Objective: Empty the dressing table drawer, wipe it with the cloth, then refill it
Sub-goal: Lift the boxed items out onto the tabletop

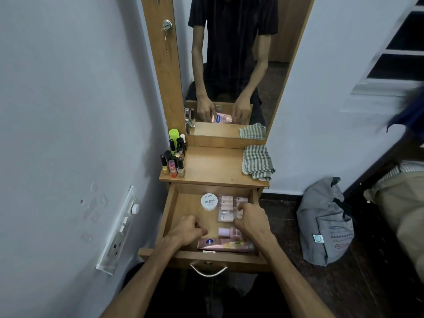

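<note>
Drawer (171,210) stands pulled out beneath the tabletop with pink bottles (229,232) inside — your left hand (187,230) hovers curled and holding nothing, while your right hand's (251,222) grip I cannot tell — cloth (258,162) lies folded above.

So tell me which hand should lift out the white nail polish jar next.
Left, probably. The left hand is curled but seems empty, with a clear path to the white nail polish jar; the right hand is busy over the pink bottles.
</note>
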The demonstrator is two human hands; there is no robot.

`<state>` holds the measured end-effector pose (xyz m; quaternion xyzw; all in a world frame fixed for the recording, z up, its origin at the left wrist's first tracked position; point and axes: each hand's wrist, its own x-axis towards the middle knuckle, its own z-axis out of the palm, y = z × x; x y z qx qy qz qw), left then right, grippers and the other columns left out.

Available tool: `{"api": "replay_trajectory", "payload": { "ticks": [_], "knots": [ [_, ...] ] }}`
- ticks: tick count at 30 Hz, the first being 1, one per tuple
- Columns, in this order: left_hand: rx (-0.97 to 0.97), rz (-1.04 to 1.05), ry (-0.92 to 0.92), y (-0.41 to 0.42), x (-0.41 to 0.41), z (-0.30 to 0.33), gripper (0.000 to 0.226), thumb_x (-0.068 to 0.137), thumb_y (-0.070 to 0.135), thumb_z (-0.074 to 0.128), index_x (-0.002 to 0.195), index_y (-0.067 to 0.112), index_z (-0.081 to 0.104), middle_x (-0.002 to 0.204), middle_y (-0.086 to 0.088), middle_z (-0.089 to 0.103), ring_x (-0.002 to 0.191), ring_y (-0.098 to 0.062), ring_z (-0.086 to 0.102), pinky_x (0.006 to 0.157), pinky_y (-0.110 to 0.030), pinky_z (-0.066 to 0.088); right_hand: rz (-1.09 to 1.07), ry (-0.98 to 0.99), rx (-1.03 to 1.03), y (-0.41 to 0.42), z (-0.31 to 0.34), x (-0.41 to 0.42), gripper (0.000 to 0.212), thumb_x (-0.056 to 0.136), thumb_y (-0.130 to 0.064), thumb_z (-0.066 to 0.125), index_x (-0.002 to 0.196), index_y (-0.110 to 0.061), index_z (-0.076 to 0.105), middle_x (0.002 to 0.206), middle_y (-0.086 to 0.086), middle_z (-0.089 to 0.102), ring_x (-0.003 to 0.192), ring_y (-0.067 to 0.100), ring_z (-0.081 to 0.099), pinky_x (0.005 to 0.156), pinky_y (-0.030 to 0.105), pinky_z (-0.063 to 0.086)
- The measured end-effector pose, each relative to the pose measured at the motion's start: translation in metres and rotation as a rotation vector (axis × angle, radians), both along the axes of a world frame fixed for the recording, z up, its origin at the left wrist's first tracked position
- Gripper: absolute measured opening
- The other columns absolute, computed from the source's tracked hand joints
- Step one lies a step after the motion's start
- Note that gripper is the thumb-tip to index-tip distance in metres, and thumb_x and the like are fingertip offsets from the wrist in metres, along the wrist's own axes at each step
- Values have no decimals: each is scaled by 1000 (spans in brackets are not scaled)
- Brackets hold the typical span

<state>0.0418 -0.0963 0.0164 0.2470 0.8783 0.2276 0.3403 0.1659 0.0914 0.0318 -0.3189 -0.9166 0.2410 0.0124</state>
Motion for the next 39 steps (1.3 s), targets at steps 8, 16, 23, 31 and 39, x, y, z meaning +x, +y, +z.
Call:
{"api": "replay_trajectory", "payload": {
  "ticks": [8, 16, 23, 31, 39],
  "knots": [
    [169, 95, -176, 33, 16, -5, 8, 94, 33, 63, 100, 27, 64, 102, 4, 69, 94, -11, 65, 91, -42, 56, 20, -103, -23, -6, -8, -11, 38, 87, -21, 71, 121, -16, 55, 100, 0, 65, 85, 14, 63, 76, 27, 53],
    [269, 185, -273, 68, 18, -9, 17, 93, 14, 61, 95, 28, 71, 100, 6, 74, 103, -18, 68, 99, -38, 51, 49, -129, 15, -3, -18, -14, 47, 88, -21, 69, 131, -14, 50, 109, 3, 66, 91, 16, 62, 82, 28, 53],
    [246, 320, -291, 82, 22, -10, 18, 87, 8, 57, 93, 16, 72, 103, -11, 76, 102, -30, 70, 95, -44, 56, 37, -89, 14, -2, -18, -9, 35, 87, -16, 71, 120, -14, 60, 110, 5, 70, 94, 19, 65, 81, 29, 53],
    [238, 488, -286, 92, 28, -4, 25, 86, 14, 53, 104, 3, 68, 93, -8, 72, 86, -26, 67, 76, -35, 52, -94, 16, -69, -6, -17, 1, 3, 88, -18, 68, 91, -17, 69, 86, -1, 69, 76, 11, 65, 72, 28, 59],
    [349, 711, -289, 92, 32, -5, 18, 88, 1, 59, 81, 18, 63, 102, -18, 75, 97, -38, 71, 91, -50, 57, -149, 135, -67, 0, -16, 15, 21, 97, -38, 64, 95, -18, 73, 86, -4, 73, 75, 8, 67, 76, 30, 61]
  ]
}}
